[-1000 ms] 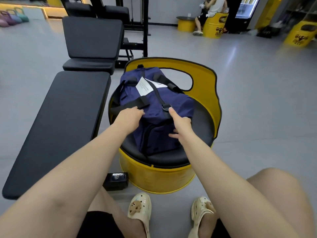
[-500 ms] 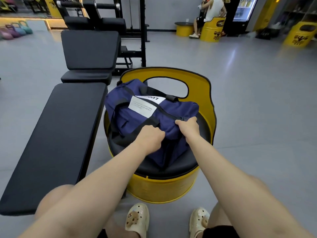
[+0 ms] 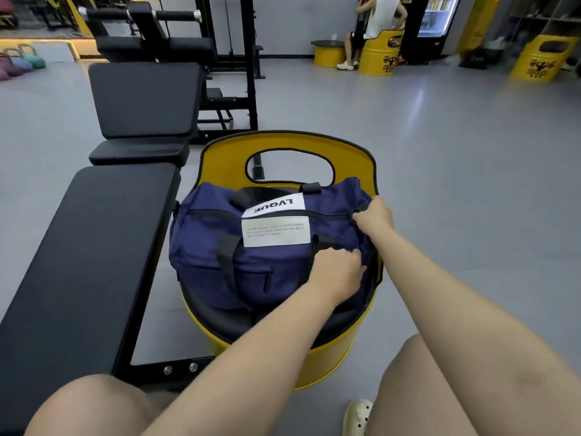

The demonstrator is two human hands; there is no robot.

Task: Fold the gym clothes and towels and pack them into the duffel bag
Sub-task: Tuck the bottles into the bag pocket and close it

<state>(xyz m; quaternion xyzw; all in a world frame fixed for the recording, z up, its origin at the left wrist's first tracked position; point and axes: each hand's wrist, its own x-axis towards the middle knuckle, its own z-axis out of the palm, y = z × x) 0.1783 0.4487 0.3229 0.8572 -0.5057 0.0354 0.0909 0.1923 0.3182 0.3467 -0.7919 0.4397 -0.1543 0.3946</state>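
A navy duffel bag (image 3: 220,247) with black straps and white labels lies across the black cushion of a yellow barrel seat (image 3: 330,357), its long side facing me. Its top zipper looks closed. My right hand (image 3: 374,215) pinches the bag's right end near the zipper end. My left hand (image 3: 336,272) lies on the front right of the bag, fingers curled into the fabric by a black handle strap. No gym clothes or towels are in view.
A black padded bench (image 3: 78,262) runs along the left, with an upright backrest (image 3: 144,99) and a black rack behind it. Kettlebells (image 3: 22,61) sit far left. A person sits on another yellow barrel (image 3: 377,58) at the back. Grey floor spreads to the right.
The bag has been turned from lying lengthwise to lying crosswise with its label facing me. Both hands shifted to the bag's right end.
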